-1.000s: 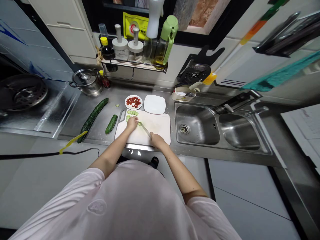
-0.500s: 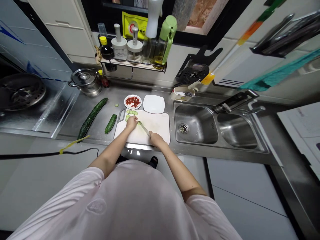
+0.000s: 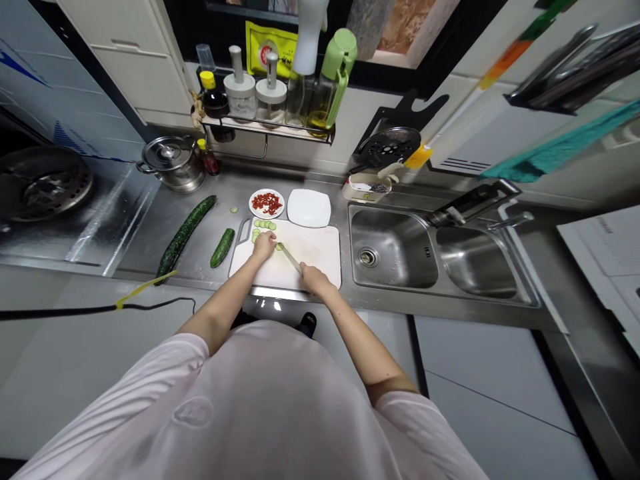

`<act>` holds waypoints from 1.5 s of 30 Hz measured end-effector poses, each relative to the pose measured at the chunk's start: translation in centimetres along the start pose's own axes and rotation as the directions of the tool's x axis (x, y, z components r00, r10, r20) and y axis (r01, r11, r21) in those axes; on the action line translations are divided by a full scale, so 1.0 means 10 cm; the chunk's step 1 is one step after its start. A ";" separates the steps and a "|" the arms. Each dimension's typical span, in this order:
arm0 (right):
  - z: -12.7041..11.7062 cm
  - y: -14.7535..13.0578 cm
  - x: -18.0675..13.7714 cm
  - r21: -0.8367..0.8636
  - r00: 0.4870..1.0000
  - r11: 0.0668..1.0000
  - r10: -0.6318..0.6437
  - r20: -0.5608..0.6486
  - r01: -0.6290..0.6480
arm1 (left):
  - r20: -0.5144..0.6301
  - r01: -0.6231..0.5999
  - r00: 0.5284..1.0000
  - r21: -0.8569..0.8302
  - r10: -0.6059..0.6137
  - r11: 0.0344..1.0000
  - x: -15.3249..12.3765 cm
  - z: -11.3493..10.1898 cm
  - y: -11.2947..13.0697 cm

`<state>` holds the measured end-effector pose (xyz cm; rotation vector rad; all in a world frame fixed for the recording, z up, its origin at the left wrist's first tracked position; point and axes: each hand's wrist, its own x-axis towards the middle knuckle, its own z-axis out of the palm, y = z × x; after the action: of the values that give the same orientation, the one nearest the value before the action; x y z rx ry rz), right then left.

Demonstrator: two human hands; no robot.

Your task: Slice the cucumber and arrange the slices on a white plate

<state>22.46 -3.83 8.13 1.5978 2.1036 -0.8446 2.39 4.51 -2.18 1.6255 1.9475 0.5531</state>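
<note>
My right hand (image 3: 313,277) is closed around the handle of a kitchen knife (image 3: 291,259), whose blade points up and left across the white cutting board (image 3: 320,253). At the blade's far end lies a cucumber slice (image 3: 279,247). Just left of it, my left hand (image 3: 263,247) rests over the board with fingers bent together; what they hold, if anything, is too small to make out. Several cucumber slices (image 3: 264,225) are laid out beyond that hand, some partly hidden by it. A cut cucumber piece (image 3: 222,247) sits on the counter left of the board.
A long whole cucumber (image 3: 184,239) lies farther left. Behind the board are a plate of chopped red pieces (image 3: 267,203) and a white square plate (image 3: 309,208). A lidded pot (image 3: 175,163) stands back left; a double sink (image 3: 393,247) is on the right. A bottle shelf (image 3: 265,127) hangs above.
Hardly anything differs. Both hands and the knife keep nearly the same place on the board; the whole view has shifted very slightly.
</note>
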 end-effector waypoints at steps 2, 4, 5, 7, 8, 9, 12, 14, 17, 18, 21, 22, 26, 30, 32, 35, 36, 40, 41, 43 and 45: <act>0.00 -0.01 0.01 0.000 1.000 1.000 0.004 -0.002 -0.004 | -0.002 -0.002 1.000 -0.002 0.002 1.000 0.00 0.00 0.00; -0.01 -0.01 0.01 0.003 1.000 1.000 0.008 0.005 -0.008 | -0.001 0.000 1.000 -0.006 0.000 1.000 -0.01 -0.01 0.00; -0.01 -0.01 0.00 0.005 1.000 1.000 0.007 0.011 -0.007 | 0.000 0.002 1.000 -0.008 -0.002 1.000 -0.01 -0.01 0.00; -0.02 0.00 0.00 0.004 1.000 1.000 0.001 0.020 -0.001 | 0.004 0.003 1.000 -0.013 -0.003 1.000 -0.01 -0.01 0.01; -0.02 0.00 0.01 0.003 1.000 1.000 -0.004 0.021 0.004 | 0.007 0.004 1.000 -0.014 -0.004 1.000 -0.01 -0.02 0.01; -0.02 0.01 0.01 0.000 1.000 1.000 -0.007 0.020 0.007 | 0.010 0.005 1.000 -0.014 -0.005 1.000 -0.01 -0.02 0.01; -0.01 0.00 0.02 -0.005 1.000 1.000 0.000 0.009 0.000 | 0.020 0.016 1.000 -0.007 -0.016 1.000 -0.01 -0.03 0.03; 0.00 0.00 0.02 -0.001 1.000 1.000 0.005 0.006 -0.005 | 0.027 0.022 0.999 -0.006 -0.022 1.000 -0.01 -0.04 0.03; 0.02 0.00 0.01 0.004 1.000 1.000 0.006 0.007 -0.006 | 0.028 0.022 0.999 -0.011 -0.021 1.000 -0.01 -0.04 0.03; 0.02 0.01 0.01 0.005 1.000 1.000 0.008 0.007 -0.008 | 0.023 0.020 1.000 -0.012 -0.019 1.000 -0.01 -0.03 0.03; 0.03 0.00 0.01 0.003 1.000 1.000 0.009 -0.002 -0.009 | 0.011 0.007 1.000 -0.007 -0.007 1.000 0.00 -0.02 0.02; 0.04 0.00 0.02 0.003 1.000 1.000 0.007 -0.008 -0.007 | 0.011 0.004 1.000 -0.005 -0.004 1.000 0.00 -0.01 0.01; 0.07 0.02 0.02 -0.003 1.000 1.000 0.001 -0.019 -0.001 | 0.024 0.007 1.000 0.006 -0.007 1.000 0.01 -0.01 0.00; 0.12 0.07 -0.03 -0.017 1.000 1.000 0.002 -0.015 -0.003 | 0.025 0.002 1.000 0.003 -0.002 1.000 0.01 -0.01 0.00; 0.14 0.10 -0.07 -0.023 1.000 1.000 0.005 -0.011 -0.006 | 0.019 -0.006 1.000 0.001 0.006 1.000 0.00 -0.01 0.00; 0.17 0.13 -0.12 -0.030 1.000 0.999 0.009 -0.006 -0.009 | 0.013 -0.013 1.000 0.005 0.013 1.000 -0.01 -0.02 0.00; 0.18 0.15 -0.13 -0.031 1.000 0.999 0.009 -0.005 -0.009 | 0.012 -0.013 1.000 0.008 0.013 1.000 -0.01 -0.02 0.01; 0.23 0.17 -0.16 -0.017 1.000 1.000 0.016 -0.004 -0.016 | 0.000 -0.032 1.000 0.026 0.032 0.999 -0.04 -0.02 0.02; 0.25 0.18 -0.17 -0.012 1.000 1.000 0.016 -0.008 -0.016 | -0.009 -0.041 0.999 0.029 0.042 0.999 -0.06 -0.01 0.02; 0.28 0.19 -0.18 -0.004 0.999 1.000 0.014 -0.028 -0.015 | -0.025 -0.066 0.997 0.030 0.067 0.997 -0.11 0.00 0.02; 0.32 0.20 -0.20 0.001 0.998 1.000 0.018 -0.063 -0.018 | -0.032 -0.101 0.994 0.031 0.102 0.994 -0.18 0.01 0.02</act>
<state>24.74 -7.05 6.42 1.6609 2.1288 -0.7986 2.83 2.82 -1.92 1.7515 1.9135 0.5982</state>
